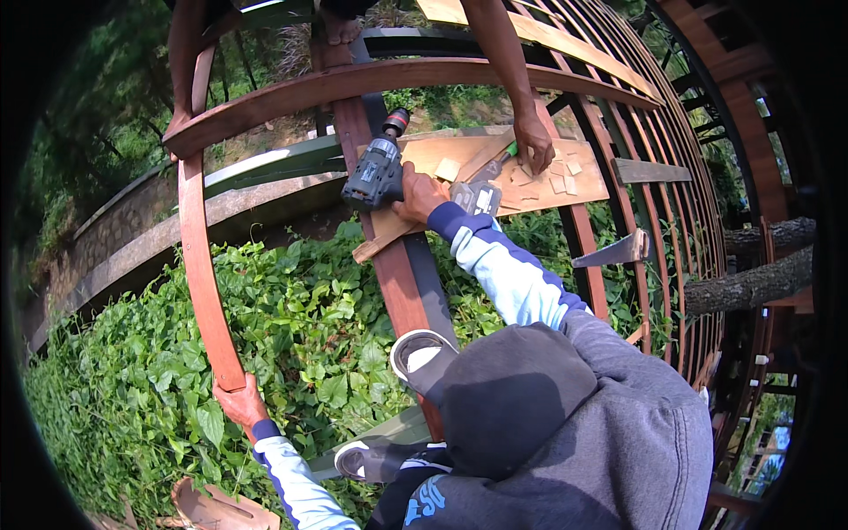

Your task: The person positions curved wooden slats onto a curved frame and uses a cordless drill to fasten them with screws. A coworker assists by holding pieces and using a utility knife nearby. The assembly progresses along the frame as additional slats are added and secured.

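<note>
My right hand (420,194) is wrapped round the handle of a grey cordless drill (375,172). Its chuck points up and away, and the battery sits on the near side of my wrist. At the lower left my left hand (240,402) grips the near end of a long reddish plank (199,256). Another person's hand (179,124) rests at that plank's far end, where a crossing red beam (389,79) meets it. That person's other hand (533,146) is over small wood offcuts (565,177) on a pale board (592,181), beside a green-handled tool (510,150).
A handsaw (609,252) lies across the slats right of my forearm. A red joist (402,291) runs under my shoe (424,353), with green plants (300,309) below. The other person's bare foot (340,28) stands at the far end. Tree trunks (751,278) cross the right side.
</note>
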Demonstrator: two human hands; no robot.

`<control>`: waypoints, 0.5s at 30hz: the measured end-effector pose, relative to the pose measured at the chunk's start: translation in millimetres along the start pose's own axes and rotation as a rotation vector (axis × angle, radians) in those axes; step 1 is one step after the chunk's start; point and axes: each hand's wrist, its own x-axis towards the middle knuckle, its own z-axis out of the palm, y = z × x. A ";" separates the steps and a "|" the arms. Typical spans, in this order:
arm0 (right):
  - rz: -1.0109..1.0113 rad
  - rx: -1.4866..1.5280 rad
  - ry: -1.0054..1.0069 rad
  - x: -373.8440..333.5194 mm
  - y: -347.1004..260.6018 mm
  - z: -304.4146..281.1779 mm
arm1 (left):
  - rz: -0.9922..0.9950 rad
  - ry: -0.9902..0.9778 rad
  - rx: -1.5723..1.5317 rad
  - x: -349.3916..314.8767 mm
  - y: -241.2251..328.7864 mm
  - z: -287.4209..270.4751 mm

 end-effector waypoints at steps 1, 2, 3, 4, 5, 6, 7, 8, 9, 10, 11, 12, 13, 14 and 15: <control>-0.006 0.004 0.005 -0.6 0.0 0.4 | 0.006 0.003 -0.003 -0.2 0.1 -0.1; -0.014 0.010 0.011 -1.4 -0.4 1.1 | 0.018 0.009 -0.013 -0.3 0.0 -0.6; -0.020 0.018 0.015 -2.4 -0.8 1.8 | 0.023 0.016 -0.004 -0.6 0.1 -1.1; -0.021 0.021 0.017 -3.2 -1.4 2.3 | 0.033 0.026 -0.004 -1.0 0.4 -1.2; -0.020 0.025 0.017 -3.6 -1.7 2.5 | 0.044 0.036 -0.005 -1.1 1.0 -1.2; -0.012 0.024 0.023 -4.1 -1.9 2.6 | 0.039 0.029 -0.008 -1.0 1.3 -1.4; -0.008 0.027 0.016 -4.4 -2.4 2.8 | 0.033 0.022 -0.011 -1.0 1.7 -1.6; 0.003 0.027 0.014 -5.1 -3.2 3.4 | 0.026 0.015 -0.013 -1.3 1.7 -1.9; 0.016 0.028 0.006 -5.5 -3.6 3.7 | 0.025 0.014 -0.016 -1.5 1.9 -2.1; 0.013 0.029 0.017 -6.1 -3.8 4.0 | 0.023 0.013 -0.018 -1.9 1.9 -2.4; 0.011 0.033 0.023 -6.4 -3.9 4.3 | 0.028 0.017 -0.024 -2.1 1.9 -2.8; 0.010 0.036 0.029 -6.7 -3.7 4.6 | 0.024 0.013 -0.017 -2.2 2.1 -3.2; 0.002 0.033 0.033 -6.9 -3.5 5.3 | 0.027 0.014 -0.015 -2.4 2.2 -3.5; -0.005 0.030 0.038 -6.6 -2.9 5.8 | 0.033 0.018 -0.015 -2.7 2.7 -3.7; -0.011 0.027 0.052 -6.8 -2.2 6.6 | 0.026 0.016 -0.004 -2.7 3.2 -4.0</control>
